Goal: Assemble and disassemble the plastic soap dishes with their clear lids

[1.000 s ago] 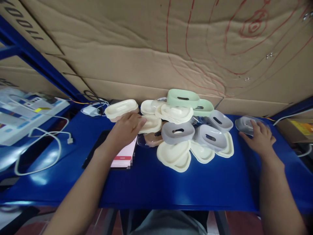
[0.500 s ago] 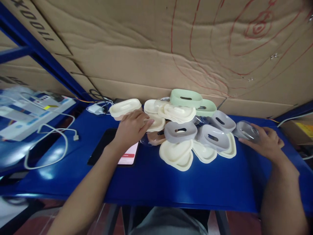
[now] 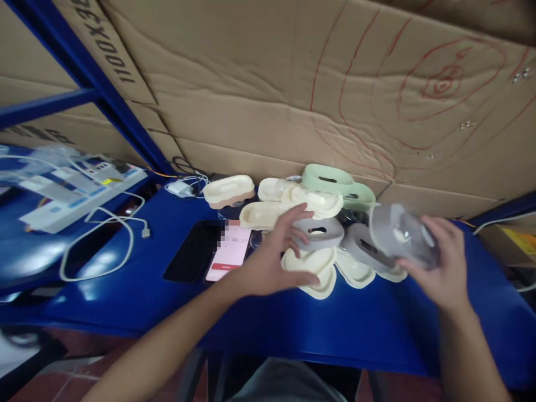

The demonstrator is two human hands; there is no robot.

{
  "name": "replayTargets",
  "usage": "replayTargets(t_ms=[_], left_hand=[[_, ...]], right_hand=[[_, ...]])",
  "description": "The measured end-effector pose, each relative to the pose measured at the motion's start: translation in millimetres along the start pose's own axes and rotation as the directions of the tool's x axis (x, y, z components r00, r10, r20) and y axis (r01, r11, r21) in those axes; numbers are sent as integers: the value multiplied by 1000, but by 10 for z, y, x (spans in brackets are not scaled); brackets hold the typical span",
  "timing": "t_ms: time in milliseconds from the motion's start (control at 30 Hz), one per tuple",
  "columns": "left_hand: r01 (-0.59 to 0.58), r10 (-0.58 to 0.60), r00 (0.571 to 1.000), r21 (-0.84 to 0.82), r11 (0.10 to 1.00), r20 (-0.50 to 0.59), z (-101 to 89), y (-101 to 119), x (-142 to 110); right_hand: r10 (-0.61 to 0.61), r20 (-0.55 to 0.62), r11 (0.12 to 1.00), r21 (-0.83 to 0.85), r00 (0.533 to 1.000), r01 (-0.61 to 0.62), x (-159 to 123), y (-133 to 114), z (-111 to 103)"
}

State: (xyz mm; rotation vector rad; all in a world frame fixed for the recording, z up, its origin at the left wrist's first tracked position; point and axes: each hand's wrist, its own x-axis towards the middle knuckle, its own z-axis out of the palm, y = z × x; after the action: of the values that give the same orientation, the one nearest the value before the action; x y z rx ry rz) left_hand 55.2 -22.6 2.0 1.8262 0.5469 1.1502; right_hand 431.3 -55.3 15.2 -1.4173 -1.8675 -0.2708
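Observation:
My right hand (image 3: 446, 268) grips a grey oval soap dish (image 3: 387, 229) with a clear plastic part, raised above the pile and blurred by motion. My left hand (image 3: 272, 262) is open, thumb and fingers spread, in front of a slotted grey dish (image 3: 324, 231); whether it touches that dish I cannot tell. Below its fingers lie cream shallow trays (image 3: 322, 287). Another slotted grey dish (image 3: 360, 245) sits under the held one. Behind are cream pieces (image 3: 322, 202), green slotted dishes (image 3: 326, 177), and a cream dish on a brown one (image 3: 230, 190).
A lit phone (image 3: 228, 257) and a dark flat device (image 3: 188, 254) lie left of the pile on the blue table (image 3: 335, 335). Further left are a white power strip (image 3: 54, 212) and a looped white cable (image 3: 132, 245). Cardboard (image 3: 234, 100) stands behind.
My left hand has left the cream pieces and moved right and towards me, opening. My right hand has lifted the grey soap dish and brought it left over the pile. The view has shifted slightly.

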Motion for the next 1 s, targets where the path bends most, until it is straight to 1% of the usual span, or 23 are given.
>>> replayTargets(t_ms=[33, 67, 100, 167, 233, 300, 333, 367, 400, 467, 500, 533, 600, 667, 733, 800, 867, 900, 967, 1000], left_hand=[[5, 1, 998, -101, 995, 59, 88, 4, -23], [5, 10, 996, -167, 986, 88, 155, 5, -43], [5, 14, 996, -203, 979, 92, 196, 6, -58], [8, 1, 999, -218, 976, 41, 200, 7, -76], [34, -40, 999, -210, 977, -27, 128, 8, -73], [77, -95, 993, -222, 972, -71, 33, 4, -48], [97, -121, 989, -233, 968, -90, -8, -3, -30], [115, -146, 983, -246, 962, -114, -39, -13, -10], [128, -170, 975, -261, 957, -144, -59, -28, 11], [148, -210, 957, -285, 947, -200, -69, -66, 49], [156, -224, 950, -290, 944, -219, -65, -87, 64], [164, -235, 945, -290, 943, -229, -58, -107, 75], [176, -248, 940, -290, 941, -234, -47, -137, 85], [180, -252, 940, -290, 940, -231, -47, -147, 83], [180, -252, 940, -293, 939, -230, -55, -137, 77], [174, -249, 936, -288, 942, -248, -68, -116, 71], [161, -237, 932, -271, 949, -275, -83, -94, 67], [148, -222, 932, -259, 954, -286, -90, -87, 66], [110, -180, 939, -236, 965, -295, -101, -79, 65], [93, -158, 943, -222, 970, -292, -103, -78, 64]], right_hand=[[-84, 36, 993, 81, 996, 81, 0, -240, 35], [-156, 89, 978, 150, 984, 142, 0, -463, 79], [-212, 137, 961, 209, 968, 181, 6, -659, 132], [-255, 242, 934, 311, 936, 174, 60, -948, 249], [-249, 318, 903, 418, 915, 101, 194, -1088, 359], [-226, 333, 849, 528, 915, 18, 411, -1103, 447], [-204, 325, 835, 550, 923, -9, 543, -1077, 485], [-174, 305, 844, 536, 936, -18, 683, -1035, 525], [-138, 273, 876, 483, 952, -12, 825, -981, 569], [-84, 201, 953, 302, 976, 20, 1085, -852, 683], [-77, 175, 973, 226, 981, 36, 1192, -781, 755], [-80, 166, 982, 184, 983, 49, 1277, -710, 834], [-84, 179, 984, 170, 980, 53, 1380, -581, 990], [-84, 195, 984, 173, 977, 50, 1406, -503, 1097], [-98, 196, 982, 177, 976, 64, 1380, -509, 1106], [-138, 206, 973, 212, 969, 93, 1328, -618, 1006], [-206, 276, 951, 281, 939, 126, 1264, -816, 840], [-259, 339, 935, 323, 904, 147, 1232, -935, 756], [-379, 464, 897, 396, 800, 195, 1175, -1163, 626], [-423, 500, 880, 424, 756, 213, 1153, -1254, 593]])
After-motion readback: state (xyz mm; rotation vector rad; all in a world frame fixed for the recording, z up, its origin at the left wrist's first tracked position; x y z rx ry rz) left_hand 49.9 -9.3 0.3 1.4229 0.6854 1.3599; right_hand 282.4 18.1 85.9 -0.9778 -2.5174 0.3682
